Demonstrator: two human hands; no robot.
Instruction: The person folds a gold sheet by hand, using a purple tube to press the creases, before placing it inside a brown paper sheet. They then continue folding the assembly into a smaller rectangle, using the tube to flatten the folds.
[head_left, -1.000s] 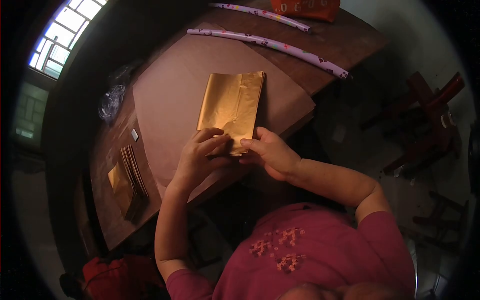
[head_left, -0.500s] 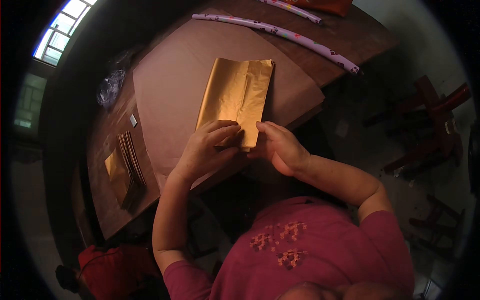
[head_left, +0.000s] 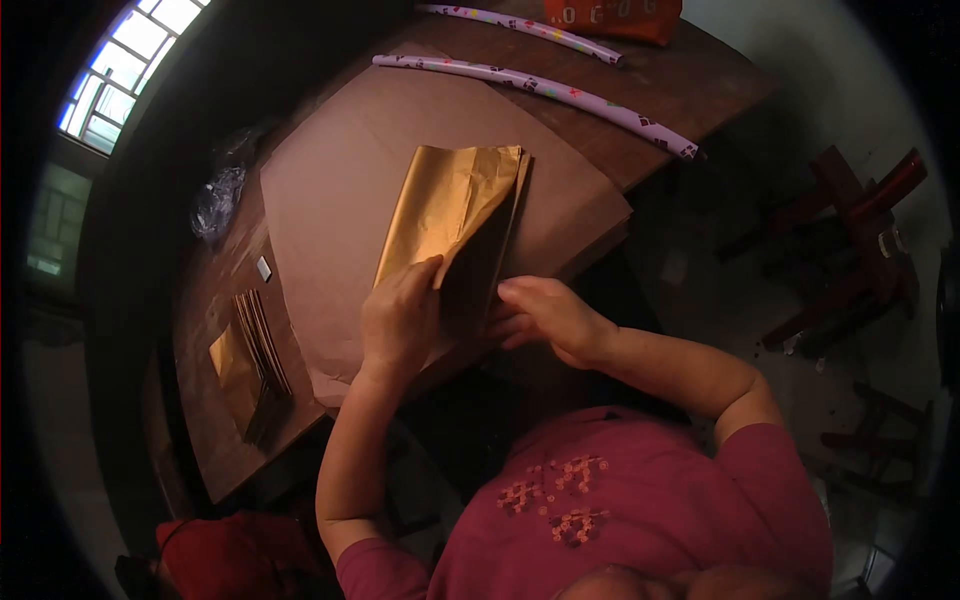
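A folded sheet of gold paper lies over a stack of brown paper, its lower end near the stack's front edge. My left hand pinches the top layer at its lower part and holds it lifted and curled to the left. Beneath that flap, the inner side shows dark. At the lower right edge of the gold paper, my right hand has its thumb on top and its fingers curled at the edge; the exact grip is partly hidden in shadow.
Two lilac patterned rolls lie across the back of the wooden table, near an orange bag. On the left are folded gold pieces, a small white object and crumpled clear plastic. Red stools stand at right.
My left hand has pulled the gold paper's top layer up and leftward, uncovering a dark inside. My right hand stays by the lower right edge. The view has tilted slightly.
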